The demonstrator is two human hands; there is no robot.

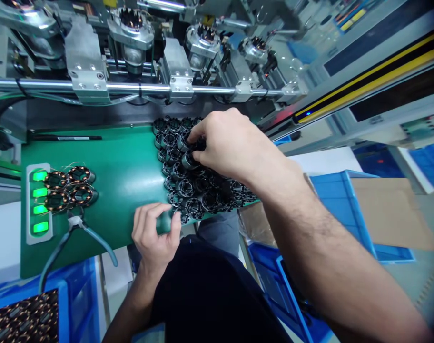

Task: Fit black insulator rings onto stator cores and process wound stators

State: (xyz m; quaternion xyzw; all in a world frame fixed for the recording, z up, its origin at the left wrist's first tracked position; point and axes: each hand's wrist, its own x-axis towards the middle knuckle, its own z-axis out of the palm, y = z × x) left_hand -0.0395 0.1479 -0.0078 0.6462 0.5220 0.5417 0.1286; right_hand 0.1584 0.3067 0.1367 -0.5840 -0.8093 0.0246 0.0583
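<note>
My right hand (pixel 224 143) reaches across a packed group of black motor stator cores (pixel 184 188) on the green mat. Its thumb and fingertips close on one unwound stator core (pixel 191 158) near the back of the group; the palm hides part of it. At the front left corner of the group, my left hand (pixel 156 231) hovers with thumb and fingers curved apart and nothing between them. Several stators wound with copper wire (pixel 80 175) stand at the mat's left. Just in front of them lie pliers with blue-grey handles (pixel 75 223).
A white panel with green lit buttons (pixel 39 209) sits at the mat's left edge. A black pen (pixel 67 137) lies at the back. Winding machinery (pixel 131 45) spans behind. Blue bins (pixel 77 295) stand at lower left, one holding wound stators, and at right (pixel 352 205).
</note>
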